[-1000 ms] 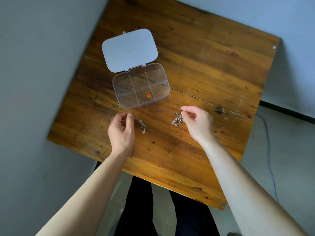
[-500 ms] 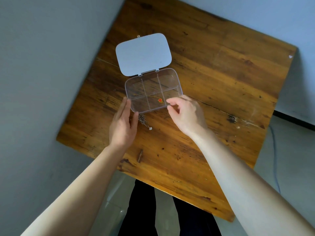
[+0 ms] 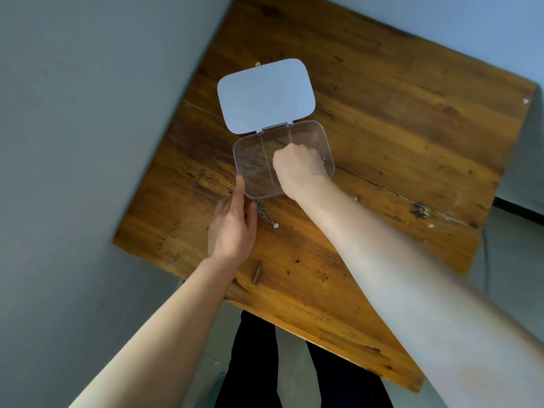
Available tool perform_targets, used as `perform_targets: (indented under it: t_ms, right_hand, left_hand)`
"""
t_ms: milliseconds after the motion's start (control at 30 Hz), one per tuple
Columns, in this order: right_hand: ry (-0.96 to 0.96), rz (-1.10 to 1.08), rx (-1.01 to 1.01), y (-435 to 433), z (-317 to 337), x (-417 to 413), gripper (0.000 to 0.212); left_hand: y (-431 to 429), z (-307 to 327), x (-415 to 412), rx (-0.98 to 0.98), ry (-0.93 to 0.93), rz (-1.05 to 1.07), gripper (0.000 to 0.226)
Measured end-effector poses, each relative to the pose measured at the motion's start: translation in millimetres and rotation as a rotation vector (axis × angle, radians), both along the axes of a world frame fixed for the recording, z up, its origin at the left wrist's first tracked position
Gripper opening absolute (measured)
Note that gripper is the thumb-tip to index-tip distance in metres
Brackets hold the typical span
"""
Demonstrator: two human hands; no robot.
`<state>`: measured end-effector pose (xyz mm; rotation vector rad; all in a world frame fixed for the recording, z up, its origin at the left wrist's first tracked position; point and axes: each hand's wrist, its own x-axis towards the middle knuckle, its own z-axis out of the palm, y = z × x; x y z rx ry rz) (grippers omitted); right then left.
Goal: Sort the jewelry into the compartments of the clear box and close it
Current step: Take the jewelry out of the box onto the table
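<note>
The clear box [image 3: 327, 141] lies open on the wooden table [image 3: 397, 136], its white lid [image 3: 265, 95] folded back. A thin gold chain [image 3: 253, 166] rests in a left compartment. My right hand [image 3: 300, 169] is inside the box over the middle and right compartments, fingers bunched downward; the silver jewelry it carried is hidden beneath it. My left hand [image 3: 232, 228] lies flat on the table, fingertips against the box's near left corner. A silver chain with a white bead [image 3: 265, 212] lies just right of that hand.
The table stands in a corner, with grey walls [image 3: 73, 142] close on the left and behind. My dark trousers [image 3: 256, 363] show below the table's near edge. A dark knot and pale specks [image 3: 421, 212] mark the wood at the right.
My right hand carried the silver jewelry cluster from the table up into the box. My left hand slid forward from the bead chain to the box's corner. The view shifted closer.
</note>
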<state>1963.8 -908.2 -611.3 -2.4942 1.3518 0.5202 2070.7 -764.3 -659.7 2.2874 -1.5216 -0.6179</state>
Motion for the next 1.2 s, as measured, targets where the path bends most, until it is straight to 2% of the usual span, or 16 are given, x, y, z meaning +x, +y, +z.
perform_targets:
  t_ms: [167,267,400,500,600,767,867,967,1033,1200]
  right_hand:
    - [-0.06,-0.137,0.073,-4.1,-8.0,-4.9,0.016]
    - [-0.156,-0.285,0.186,-6.3,-7.6,-11.7,0.009]
    - [-0.253,-0.379,0.248,-4.5,-3.5,-23.6,0.018]
    - [-0.459,-0.522,0.357,-2.1,5.9,-34.7,0.024]
    - [-0.771,-0.7,0.437,1.3,26.7,-47.4,0.02]
    - [-1.118,-0.791,0.355,5.6,59.2,-68.9,0.017]
    - [-1.187,-0.746,0.211,13.6,72.3,-84.9,0.019]
    - [-1.285,-0.774,0.153,24.6,82.6,-105.1,0.018]
    - [-1.316,-0.806,0.1,33.3,86.0,-120.0,0.017]
    - [-1.234,-0.943,0.04,67.1,72.3,-155.7,0.013]
  left_hand:
    - [0.5,-0.7,0.9,0.027,-0.018,0.006,0.061]
    - [0.2,-1.2,2.2,0.062,-0.029,-0.023,0.064]
    - [-0.3,0.2,0.4,0.07,-0.036,-0.016,0.065]
    - [-1.2,1.7,-3.4,0.029,-0.04,-0.002,0.065]
    - [-3.3,-0.6,-3.9,0.024,-0.069,-0.014,0.064]
    - [-3.7,-3.2,-4.8,0.05,-0.094,0.015,0.063]
    - [-4.3,-2.6,-5.1,0.067,-0.103,0.023,0.064]
    - [-4.5,-1.5,-5.3,0.111,-0.101,0.007,0.067]
    - [-4.3,-0.5,-5.5,0.137,-0.102,0.003,0.069]
    - [-3.1,1.7,-9.6,0.156,-0.11,-0.007,0.075]
